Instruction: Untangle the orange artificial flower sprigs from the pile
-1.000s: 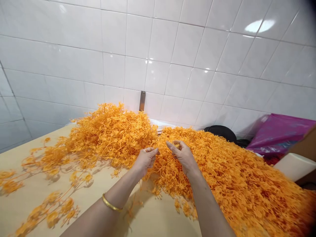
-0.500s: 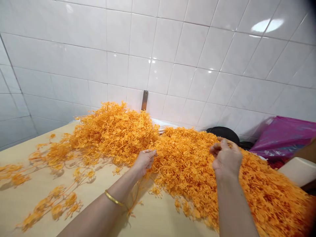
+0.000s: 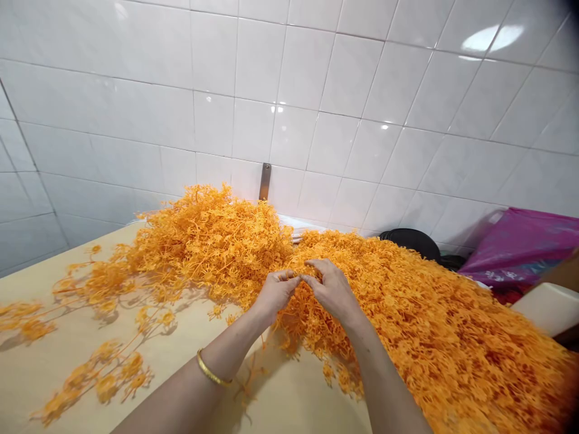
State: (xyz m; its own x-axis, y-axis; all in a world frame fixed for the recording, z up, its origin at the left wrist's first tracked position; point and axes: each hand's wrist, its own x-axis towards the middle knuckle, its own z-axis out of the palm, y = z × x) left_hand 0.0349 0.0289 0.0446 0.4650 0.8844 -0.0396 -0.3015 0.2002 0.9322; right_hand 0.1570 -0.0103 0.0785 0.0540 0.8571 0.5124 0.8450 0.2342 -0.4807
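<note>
A large heap of orange artificial flower sprigs (image 3: 407, 313) covers the middle and right of the pale table, with a taller mound (image 3: 212, 241) at the back. My left hand (image 3: 277, 293), with a gold bangle on its wrist, is pinched closed in front of the heap; a thin orange stem seems to be between its fingertips and hangs below it. My right hand (image 3: 329, 288) meets it at the fingertips, its thumb and fingers curved apart around a small orange piece; whether they grip it is unclear. Loose sprigs (image 3: 106, 386) lie at the left.
White tiled wall (image 3: 294, 78) rises behind the table (image 3: 181, 343). A dark metal strip (image 3: 265, 182) stands against it. Black round plates (image 3: 414, 242), a purple bag (image 3: 520, 247) and a white box (image 3: 549, 307) are at the right.
My right hand has moved left from over the right part of the heap to meet my left hand. My left hand has shifted slightly right and stays pinched.
</note>
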